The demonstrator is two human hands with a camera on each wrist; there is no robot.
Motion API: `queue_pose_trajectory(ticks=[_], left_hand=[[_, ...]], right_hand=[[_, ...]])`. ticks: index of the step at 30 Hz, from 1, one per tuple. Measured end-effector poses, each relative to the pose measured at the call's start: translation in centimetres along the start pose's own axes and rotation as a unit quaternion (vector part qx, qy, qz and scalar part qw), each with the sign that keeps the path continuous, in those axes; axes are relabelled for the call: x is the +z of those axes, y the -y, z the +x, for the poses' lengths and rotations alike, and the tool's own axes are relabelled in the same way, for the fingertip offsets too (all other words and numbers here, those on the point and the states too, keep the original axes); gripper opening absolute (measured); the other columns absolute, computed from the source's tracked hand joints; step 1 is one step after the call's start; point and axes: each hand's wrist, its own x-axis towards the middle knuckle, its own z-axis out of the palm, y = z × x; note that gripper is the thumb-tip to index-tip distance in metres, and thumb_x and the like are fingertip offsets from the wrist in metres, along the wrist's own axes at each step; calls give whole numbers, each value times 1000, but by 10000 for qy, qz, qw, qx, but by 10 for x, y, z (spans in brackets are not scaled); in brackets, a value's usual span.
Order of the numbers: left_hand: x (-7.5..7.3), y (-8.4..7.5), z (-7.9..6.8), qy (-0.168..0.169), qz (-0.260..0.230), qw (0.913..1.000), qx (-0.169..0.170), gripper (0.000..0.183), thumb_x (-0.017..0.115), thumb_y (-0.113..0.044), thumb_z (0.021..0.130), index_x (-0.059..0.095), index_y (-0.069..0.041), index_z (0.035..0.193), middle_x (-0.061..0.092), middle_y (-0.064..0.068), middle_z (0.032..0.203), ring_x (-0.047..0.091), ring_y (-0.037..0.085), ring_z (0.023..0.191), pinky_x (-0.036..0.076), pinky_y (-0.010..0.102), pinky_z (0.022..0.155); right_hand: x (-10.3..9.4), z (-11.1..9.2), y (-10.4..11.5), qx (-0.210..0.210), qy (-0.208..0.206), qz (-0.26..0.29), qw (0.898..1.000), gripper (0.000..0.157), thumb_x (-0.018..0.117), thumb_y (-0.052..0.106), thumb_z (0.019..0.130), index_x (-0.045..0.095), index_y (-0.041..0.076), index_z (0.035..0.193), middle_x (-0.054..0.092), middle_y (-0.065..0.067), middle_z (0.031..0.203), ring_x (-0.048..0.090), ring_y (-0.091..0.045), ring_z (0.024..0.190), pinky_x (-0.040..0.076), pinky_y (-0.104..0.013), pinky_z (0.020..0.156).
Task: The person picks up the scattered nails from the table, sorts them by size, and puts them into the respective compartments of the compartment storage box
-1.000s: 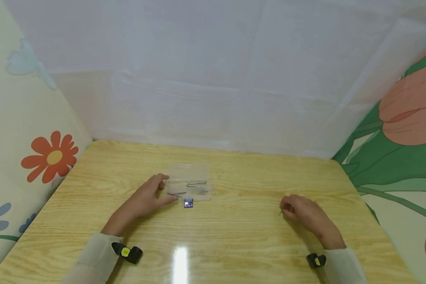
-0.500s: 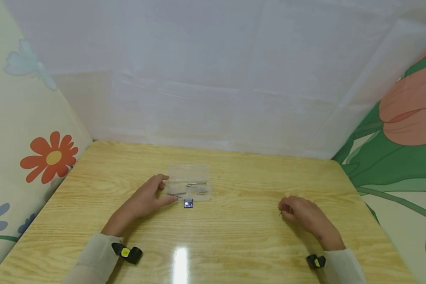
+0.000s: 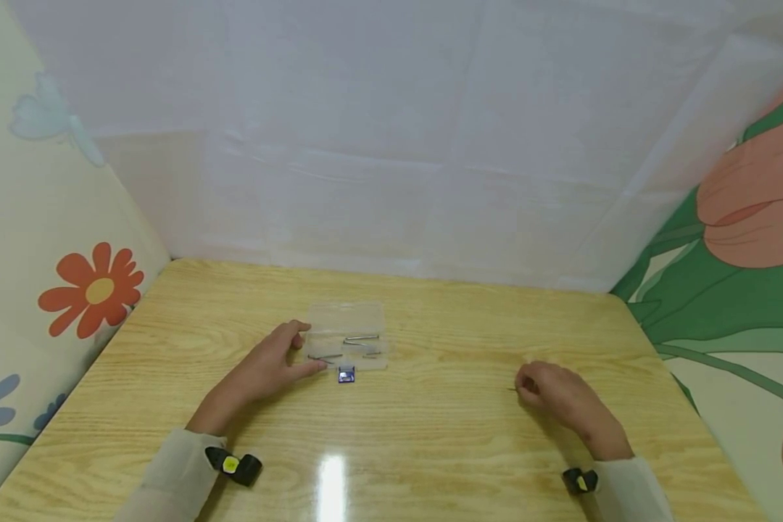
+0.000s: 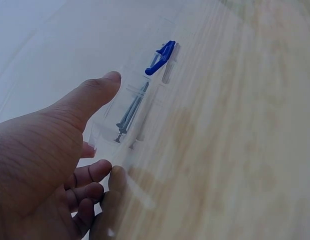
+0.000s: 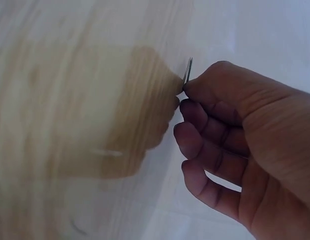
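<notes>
A clear plastic box (image 3: 369, 365) stands left of the table's middle, its lid (image 3: 346, 317) folded back and a blue clasp (image 3: 346, 375) at its front. Inside lie several metal nails (image 3: 362, 337) in separate compartments; the left wrist view shows flat heads on some nails (image 4: 129, 112). My left hand (image 3: 272, 367) holds the box by its left end, thumb along the front and index finger at the back. Off to the right, my right hand (image 3: 560, 391) pinches a thin nail (image 5: 188, 70) between thumb and forefinger, just over the table. Its other fingers are loosely bent.
The wood-grain table (image 3: 431, 428) reaches back to a white cloth (image 3: 378, 159). Flower-printed panels border both sides, with a red flower (image 3: 98, 289) at left and a pink one (image 3: 757, 203) at right. Black wrist cameras sit on both wrists.
The nail's visible end has turned from pointing down to pointing left in my right fingers. That hand has barely shifted. My left hand and the box have stayed in place.
</notes>
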Motion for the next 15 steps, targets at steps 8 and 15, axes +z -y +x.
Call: queue_pose_trajectory(ticks=[8, 15], left_hand=[[1, 0, -1, -22, 22, 10000, 13, 87, 76, -54, 91, 44, 5, 146, 53, 10, 114, 50, 26, 96, 45, 49, 90], [-1, -2, -2, -34, 30, 10000, 26, 86, 76, -52, 92, 44, 6, 146, 53, 11, 115, 50, 27, 97, 46, 50, 91]], right_hand=[[3, 2, -1, 206, 279, 138, 9993, 21, 67, 4, 93, 60, 19, 79, 49, 12, 72, 43, -4, 64, 40, -27, 60], [2, 2, 2, 216, 327, 100, 9992, 17, 63, 5, 89, 58, 18, 79, 49, 11, 71, 43, -5, 62, 40, -27, 59]])
